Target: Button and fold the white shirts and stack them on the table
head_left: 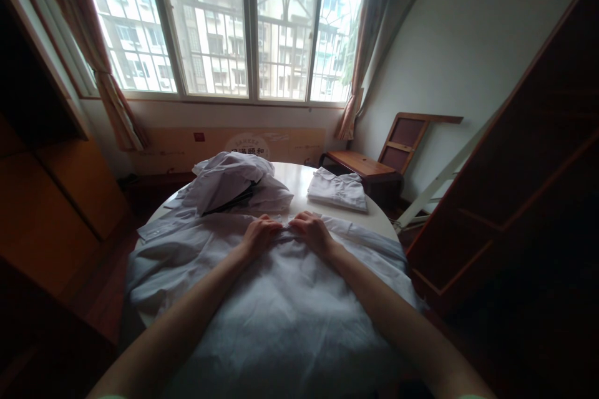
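A white shirt (pixel 281 299) lies spread over the round white table (pixel 299 177), hanging over its near edge. My left hand (pixel 259 232) and my right hand (pixel 311 229) rest side by side on the shirt's far part, near its collar. Both hands have their fingers curled and pinch the cloth there. A loose heap of white garments (pixel 234 184) with something dark tucked in it lies just beyond my left hand. A neatly folded white shirt (pixel 337 190) sits beyond my right hand at the table's far right.
A wide window with curtains fills the far wall. A low wooden bench (pixel 360 165) with a leaning wooden frame (pixel 407 134) stands at the right. Dark wooden furniture (pixel 524 187) lines the right side, and orange-brown cabinets (pixel 51 199) the left.
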Demonstrator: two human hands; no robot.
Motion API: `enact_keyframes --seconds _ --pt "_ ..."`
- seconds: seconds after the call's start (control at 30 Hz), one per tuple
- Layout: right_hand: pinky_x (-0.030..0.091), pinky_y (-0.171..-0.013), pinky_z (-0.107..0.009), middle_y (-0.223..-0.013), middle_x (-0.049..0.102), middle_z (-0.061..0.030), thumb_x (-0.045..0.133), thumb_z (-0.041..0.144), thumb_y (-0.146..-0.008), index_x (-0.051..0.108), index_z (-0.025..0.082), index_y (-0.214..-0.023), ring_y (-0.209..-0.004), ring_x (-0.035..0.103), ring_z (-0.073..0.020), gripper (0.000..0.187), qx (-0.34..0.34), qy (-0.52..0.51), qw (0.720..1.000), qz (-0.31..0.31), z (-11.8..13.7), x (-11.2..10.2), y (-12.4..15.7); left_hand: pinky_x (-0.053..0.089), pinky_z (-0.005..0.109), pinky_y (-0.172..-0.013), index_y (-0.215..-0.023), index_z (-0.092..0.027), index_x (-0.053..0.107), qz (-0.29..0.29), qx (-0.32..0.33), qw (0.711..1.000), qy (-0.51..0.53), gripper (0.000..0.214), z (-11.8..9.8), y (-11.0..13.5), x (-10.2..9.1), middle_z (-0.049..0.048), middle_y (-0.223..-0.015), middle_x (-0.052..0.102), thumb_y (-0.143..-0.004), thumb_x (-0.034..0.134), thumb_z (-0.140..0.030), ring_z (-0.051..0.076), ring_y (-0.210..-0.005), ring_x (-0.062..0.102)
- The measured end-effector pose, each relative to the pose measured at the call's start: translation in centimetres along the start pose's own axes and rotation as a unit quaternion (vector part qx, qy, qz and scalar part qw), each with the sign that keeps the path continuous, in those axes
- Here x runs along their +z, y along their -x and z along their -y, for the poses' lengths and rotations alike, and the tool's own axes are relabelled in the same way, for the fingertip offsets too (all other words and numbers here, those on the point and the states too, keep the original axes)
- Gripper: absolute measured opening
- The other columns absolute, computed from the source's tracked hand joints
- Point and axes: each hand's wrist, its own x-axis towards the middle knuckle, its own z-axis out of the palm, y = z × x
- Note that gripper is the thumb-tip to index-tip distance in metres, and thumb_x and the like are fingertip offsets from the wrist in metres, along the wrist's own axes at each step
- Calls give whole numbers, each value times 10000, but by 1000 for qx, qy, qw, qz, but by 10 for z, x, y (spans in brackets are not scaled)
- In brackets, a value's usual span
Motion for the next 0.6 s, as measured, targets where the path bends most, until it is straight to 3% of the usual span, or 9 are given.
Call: enact_keyframes --seconds 0.13,0.27,0.43,0.5,0.6 --pt "431 -695 -253 -786 618 -46 547 194 -822 680 212 -810 -787 549 -169 134 7 16 1000 17 0 3 -1 424 236 -667 -846 -231 711 16 2 1000 -5 247 0 0 -1 32 -749 661 -827 466 -199 163 -737 569" --pt "435 -723 -259 -820 638 -58 538 117 -801 667 188 -835 -822 569 -182 151 36 11 999 10 -5 3 -1 444 268 -708 -985 -216 685 12 -35 999 -1 305 6 1 -3 59 -884 671 -806 445 -161 185 -771 602" --pt "441 -765 -261 -916 684 -55 524 52 -769 659 191 -945 -868 614 -186 262 73 -59 995 21 -13 -4 2 433 288 -853 -1112 -189 622 39 -45 990 127 420 18 4 -13 55 -1084 654 -761 419 -79 205 -972 588" --pt "449 -762 -260 -940 693 -38 518 88 -782 653 210 -975 -876 625 -184 265 94 -102 990 16 -17 -5 2 421 285 -891 -1124 -194 613 61 -64 980 181 392 20 5 -20 51 -1125 641 -791 420 -122 204 -1014 577" --pt "468 -737 -261 -929 698 -38 484 174 -816 643 198 -983 -841 638 -180 233 161 -155 974 -22 -27 -7 3 394 300 -940 -1186 -193 563 84 -97 969 209 412 23 7 -32 66 -1233 572 -795 514 -313 228 -1104 534"
